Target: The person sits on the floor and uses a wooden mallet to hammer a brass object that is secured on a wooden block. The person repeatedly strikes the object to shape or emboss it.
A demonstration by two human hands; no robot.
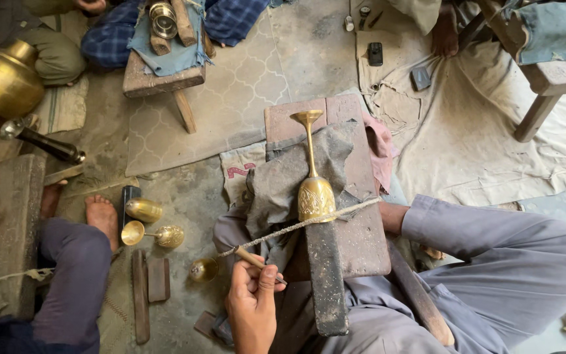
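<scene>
The worktop, a worn reddish slab on the person's lap, has bare surface to the right of the goblet, while rumpled grey cloth crowds its left edge. Beyond its far end lies open patterned floor. The brass goblet lies lengthwise down the slab's middle, foot pointing away, its engraved cup slipped over the tip of a dark wooden bar. A taut cord crosses over the cup's lower edge. The left hand is below the slab's left edge, fingers clenched around a thin wooden-handled tool just beside the cord. The right hand is hidden behind the slab's right edge; only the grey sleeve shows, so its grip cannot be told. Three more brass cups lie on the floor to the left.
</scene>
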